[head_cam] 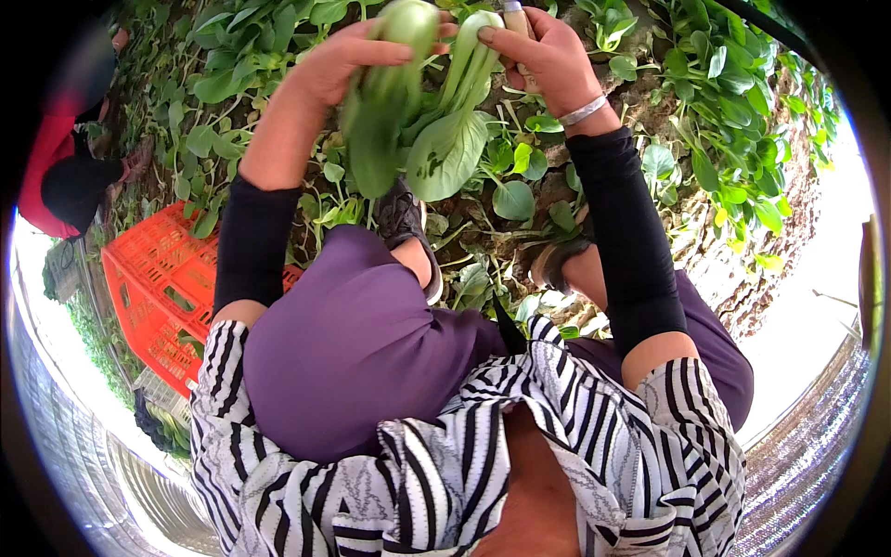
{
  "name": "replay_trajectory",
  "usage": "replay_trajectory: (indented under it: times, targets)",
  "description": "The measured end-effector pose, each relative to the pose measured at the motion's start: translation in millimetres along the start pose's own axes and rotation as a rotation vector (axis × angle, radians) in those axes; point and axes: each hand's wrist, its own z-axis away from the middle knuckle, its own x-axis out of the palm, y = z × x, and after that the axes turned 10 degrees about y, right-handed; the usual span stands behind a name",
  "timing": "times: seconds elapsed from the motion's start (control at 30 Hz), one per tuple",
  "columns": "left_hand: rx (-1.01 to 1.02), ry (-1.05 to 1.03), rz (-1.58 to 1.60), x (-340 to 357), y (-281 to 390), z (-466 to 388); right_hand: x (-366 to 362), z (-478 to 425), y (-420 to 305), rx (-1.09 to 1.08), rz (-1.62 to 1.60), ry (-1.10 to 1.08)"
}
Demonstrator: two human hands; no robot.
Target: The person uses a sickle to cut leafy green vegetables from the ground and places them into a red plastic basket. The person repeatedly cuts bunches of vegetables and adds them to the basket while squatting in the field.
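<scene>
My left hand grips a head of bok choy, its pale base up and its green leaves hanging down, blurred. Between the thumb and fingers of my right hand is the base of a second bok choy. One broad leaf of it hangs low and has several small dark holes or spots. The same right hand also holds a tool's pale handle; its working end is out of view. Both heads are close together, above the planted ground and ahead of my shoes.
Leafy plants grow at the right and ahead, with bare soil beside them. An orange plastic crate stands at my left. Farther left is another person in red and dark clothing. Loose leaves lie around my feet.
</scene>
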Motion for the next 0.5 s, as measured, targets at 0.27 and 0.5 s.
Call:
replay_trajectory:
  times: [0.27, 0.5]
  targets:
    - [-0.047, 0.299, -0.111, 21.4, -35.5, -6.2, 5.0, 3.9, 11.5, -0.159, 0.262, 0.040]
    - [0.240, 0.213, -1.313, 1.0, -15.4, -18.9, -20.3, 5.6, 79.4, -0.046, 0.276, 0.209]
